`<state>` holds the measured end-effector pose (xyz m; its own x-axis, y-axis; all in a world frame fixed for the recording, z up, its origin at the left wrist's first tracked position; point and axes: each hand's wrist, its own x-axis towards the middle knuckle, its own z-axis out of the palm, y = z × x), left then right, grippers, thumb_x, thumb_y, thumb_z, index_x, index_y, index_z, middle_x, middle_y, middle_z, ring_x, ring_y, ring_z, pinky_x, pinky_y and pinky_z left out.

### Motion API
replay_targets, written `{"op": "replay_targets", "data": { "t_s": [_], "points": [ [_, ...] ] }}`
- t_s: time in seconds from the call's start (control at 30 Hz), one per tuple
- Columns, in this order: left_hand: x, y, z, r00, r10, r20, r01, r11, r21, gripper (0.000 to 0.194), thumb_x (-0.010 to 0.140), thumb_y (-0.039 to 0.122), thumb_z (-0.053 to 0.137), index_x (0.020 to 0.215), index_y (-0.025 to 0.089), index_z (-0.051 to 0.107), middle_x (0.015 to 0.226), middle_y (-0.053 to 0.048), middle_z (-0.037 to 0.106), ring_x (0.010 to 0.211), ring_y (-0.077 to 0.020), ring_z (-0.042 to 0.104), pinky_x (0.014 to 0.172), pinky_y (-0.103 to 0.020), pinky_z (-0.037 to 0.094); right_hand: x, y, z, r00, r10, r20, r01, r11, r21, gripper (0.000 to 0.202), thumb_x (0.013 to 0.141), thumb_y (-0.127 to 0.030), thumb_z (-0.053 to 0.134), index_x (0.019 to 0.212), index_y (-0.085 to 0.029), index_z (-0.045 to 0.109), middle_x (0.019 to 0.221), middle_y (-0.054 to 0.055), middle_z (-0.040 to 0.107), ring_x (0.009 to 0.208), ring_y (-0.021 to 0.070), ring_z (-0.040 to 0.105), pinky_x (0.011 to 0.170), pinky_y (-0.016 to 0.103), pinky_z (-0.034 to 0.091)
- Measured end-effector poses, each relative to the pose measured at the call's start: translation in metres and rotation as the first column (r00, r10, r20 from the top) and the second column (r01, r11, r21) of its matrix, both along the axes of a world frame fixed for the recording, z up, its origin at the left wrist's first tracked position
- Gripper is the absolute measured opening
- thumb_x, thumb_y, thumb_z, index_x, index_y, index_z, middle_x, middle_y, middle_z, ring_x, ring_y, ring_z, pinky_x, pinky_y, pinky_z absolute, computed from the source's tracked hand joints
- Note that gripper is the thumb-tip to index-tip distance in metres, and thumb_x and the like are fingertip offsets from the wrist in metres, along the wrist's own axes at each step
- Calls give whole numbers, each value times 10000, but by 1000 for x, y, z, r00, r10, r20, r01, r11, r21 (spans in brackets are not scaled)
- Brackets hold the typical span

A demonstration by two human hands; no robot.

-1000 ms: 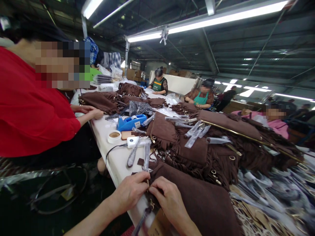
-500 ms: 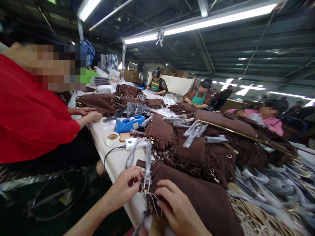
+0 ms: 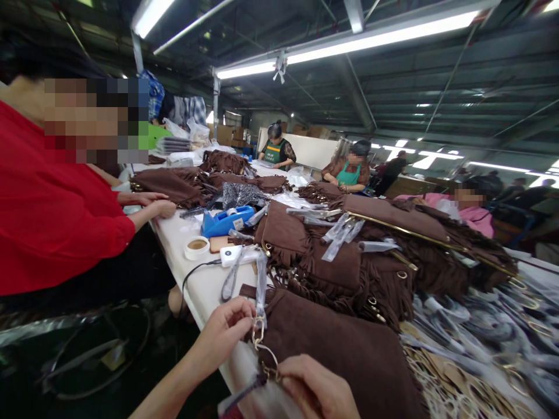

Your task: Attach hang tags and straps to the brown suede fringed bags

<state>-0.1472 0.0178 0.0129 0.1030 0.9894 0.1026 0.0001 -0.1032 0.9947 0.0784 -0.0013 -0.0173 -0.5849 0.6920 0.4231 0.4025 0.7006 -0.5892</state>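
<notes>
Left hand (image 3: 232, 323) is at a gold clasp (image 3: 258, 330), can't tell if gripping. Right hand (image 3: 318, 384), well apart, pinches pale cord (image 3: 270, 351), brown bag (image 3: 336, 337) just beyond.

There's room along the desk's (image 3: 203, 291) left edge, but a black cord (image 3: 205, 263) crosses it and brown bags (image 3: 332, 343) fill the middle.

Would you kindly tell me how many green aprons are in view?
2: an orange-striped green apron worn across the table, and a plainer green apron worn to its right. More may be hidden in the dim background.
</notes>
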Motion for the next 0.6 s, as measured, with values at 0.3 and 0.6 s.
{"op": "replay_targets", "data": {
  "t_s": [0.3, 0.6],
  "points": [
    [3, 6, 8, 988, 147, -51, -139, 981, 132, 116, 726, 210, 570, 617, 182, 538, 860, -30, 569, 812, -176, 556, 676, -264, 435, -50, 37, 32, 964, -208, -164, 109, 876, -471, 202, 801, -227, 584, 886, -190, 764, 795, 27, 740, 739, 206, 657, 678, 264, 485],
    [7, 11, -5, 993, 114, -31, -107, 981, 161, 109, 721, 220, 586, 629, 184, 538, 884, -38, 571, 821, -179, 546, 706, -264, 419, -59, 45, 34, 967, -207, -151, 121, 887, -445, 250, 843, -306, 604, 693, -171, 750, 674, 4, 694, 669, 175, 607, 617, 239, 414]
  ]
}}
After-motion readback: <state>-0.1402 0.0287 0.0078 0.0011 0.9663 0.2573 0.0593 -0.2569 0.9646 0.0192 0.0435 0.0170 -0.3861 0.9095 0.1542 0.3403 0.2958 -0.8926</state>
